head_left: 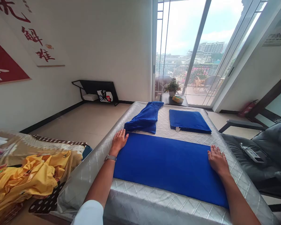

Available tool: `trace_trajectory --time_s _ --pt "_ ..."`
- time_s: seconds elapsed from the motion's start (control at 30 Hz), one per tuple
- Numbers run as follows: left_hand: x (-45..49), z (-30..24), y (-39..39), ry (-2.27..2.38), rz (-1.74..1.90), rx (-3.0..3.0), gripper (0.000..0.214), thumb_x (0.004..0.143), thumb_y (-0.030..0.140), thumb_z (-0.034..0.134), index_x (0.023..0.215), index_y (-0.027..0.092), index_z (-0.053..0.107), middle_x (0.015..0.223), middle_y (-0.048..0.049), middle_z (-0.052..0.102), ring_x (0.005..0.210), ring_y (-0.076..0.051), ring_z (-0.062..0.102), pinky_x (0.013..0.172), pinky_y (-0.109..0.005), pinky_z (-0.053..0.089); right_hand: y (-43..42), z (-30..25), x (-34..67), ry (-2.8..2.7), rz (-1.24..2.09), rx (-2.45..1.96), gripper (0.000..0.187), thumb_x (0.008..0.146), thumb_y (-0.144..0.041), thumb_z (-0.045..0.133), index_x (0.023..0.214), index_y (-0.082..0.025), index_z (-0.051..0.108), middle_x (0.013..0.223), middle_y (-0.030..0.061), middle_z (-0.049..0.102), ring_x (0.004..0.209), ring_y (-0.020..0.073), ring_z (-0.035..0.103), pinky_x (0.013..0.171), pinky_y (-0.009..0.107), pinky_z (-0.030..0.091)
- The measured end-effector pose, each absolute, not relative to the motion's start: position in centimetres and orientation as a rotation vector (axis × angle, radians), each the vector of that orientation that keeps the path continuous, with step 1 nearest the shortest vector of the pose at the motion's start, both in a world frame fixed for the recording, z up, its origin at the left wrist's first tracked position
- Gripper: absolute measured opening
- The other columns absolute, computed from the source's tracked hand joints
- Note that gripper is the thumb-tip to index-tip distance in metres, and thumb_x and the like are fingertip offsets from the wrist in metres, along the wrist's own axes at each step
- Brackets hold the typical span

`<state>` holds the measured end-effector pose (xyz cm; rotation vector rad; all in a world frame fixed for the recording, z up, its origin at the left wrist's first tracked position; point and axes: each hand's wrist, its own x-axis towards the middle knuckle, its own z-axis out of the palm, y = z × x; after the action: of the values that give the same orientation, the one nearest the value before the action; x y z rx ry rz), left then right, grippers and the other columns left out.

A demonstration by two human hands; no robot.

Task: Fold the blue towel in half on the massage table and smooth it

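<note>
A blue cloth, perhaps a towel (pixel 168 168), lies flat as a long rectangle across the silver quilted table cover (pixel 164 191). At its far left corner rests my left hand (pixel 119 141), fingers stretched out over the edge. My right hand (pixel 218 160) lies on the right end with its fingers extended. Neither hand grips anything. Beyond the cloth, a crumpled blue cloth (pixel 144 118) lies at the back left. A neatly folded blue cloth (pixel 189 121) with a small white tag sits at the back right.
Yellow patterned fabric (pixel 35 175) is heaped at the left. A dark armchair (pixel 269 153) with a power strip (pixel 251 153) on it stands close on the right. Behind the table are a small stand with a potted plant (pixel 172 87) and a glass sliding door (pixel 189 53).
</note>
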<state>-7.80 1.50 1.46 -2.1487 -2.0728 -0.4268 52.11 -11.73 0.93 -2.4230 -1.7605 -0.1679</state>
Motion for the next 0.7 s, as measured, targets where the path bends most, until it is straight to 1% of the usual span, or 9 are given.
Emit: trace_trajectory --time_s 0.1,0.17,0.27,0.4,0.53,0.7 --pt "-6.2 2.8 0.6 -2.013 -0.397 -2.313 0.06 0.104 0.044 0.027 0.147 0.008 0.049 0.153 -0.0167 0.049 0.142 -0.03 0.045 0.119 -0.047 0.033 -11.9 2.1 48.3 -1.906 -0.211 -2.292 0.065 0.101 -0.033 0.013 0.152 -0.003 0.041 0.16 0.0153 0.038 0.152 0.0259 0.024 0.124 0.046 0.019" --pt "-3.2 3.3 -0.5 -1.862 -0.387 -2.541 0.058 0.105 0.043 0.026 0.148 0.012 0.049 0.153 -0.0133 0.049 0.144 -0.026 0.043 0.12 -0.043 0.033 -11.7 2.8 44.0 -2.042 -0.133 -2.191 0.064 0.102 -0.034 0.014 0.153 -0.005 0.039 0.161 0.0134 0.037 0.152 0.0233 0.024 0.124 0.042 0.018" --pt "3.3 3.0 -3.0 -1.523 -0.386 -2.866 0.061 0.106 0.05 0.023 0.153 0.015 0.042 0.158 -0.0105 0.042 0.148 -0.02 0.036 0.122 -0.036 0.029 -11.1 3.1 36.6 -2.211 0.042 -2.065 0.064 0.103 -0.04 0.018 0.157 -0.008 0.032 0.164 0.0109 0.029 0.153 0.0214 0.021 0.125 0.04 0.017" --pt "11.0 1.7 -6.5 -1.317 -0.413 -2.946 0.067 0.106 0.055 0.02 0.157 0.014 0.033 0.162 -0.0133 0.031 0.152 -0.021 0.025 0.125 -0.041 0.023 -10.3 2.6 30.0 -2.29 0.119 -2.036 0.065 0.104 -0.042 0.017 0.159 -0.008 0.026 0.167 0.0095 0.021 0.154 0.022 0.015 0.125 0.041 0.013" --pt "12.7 0.8 -8.2 -1.267 -0.382 -2.964 0.071 0.104 0.06 0.021 0.158 0.015 0.029 0.163 -0.0112 0.03 0.153 -0.02 0.022 0.126 -0.04 0.017 -10.4 1.9 29.8 -2.286 0.132 -2.09 0.066 0.104 -0.042 0.015 0.159 -0.006 0.023 0.167 0.0097 0.017 0.155 0.0221 0.012 0.125 0.042 0.011" --pt "7.3 0.6 -8.1 -1.44 -0.308 -2.888 0.076 0.101 0.066 0.022 0.16 0.018 0.027 0.165 -0.0094 0.027 0.153 -0.022 0.021 0.126 -0.043 0.017 -12.2 1.0 36.6 -2.181 0.084 -2.253 0.067 0.103 -0.045 0.016 0.161 -0.011 0.021 0.168 0.0073 0.018 0.155 0.0208 0.013 0.126 0.042 0.01"
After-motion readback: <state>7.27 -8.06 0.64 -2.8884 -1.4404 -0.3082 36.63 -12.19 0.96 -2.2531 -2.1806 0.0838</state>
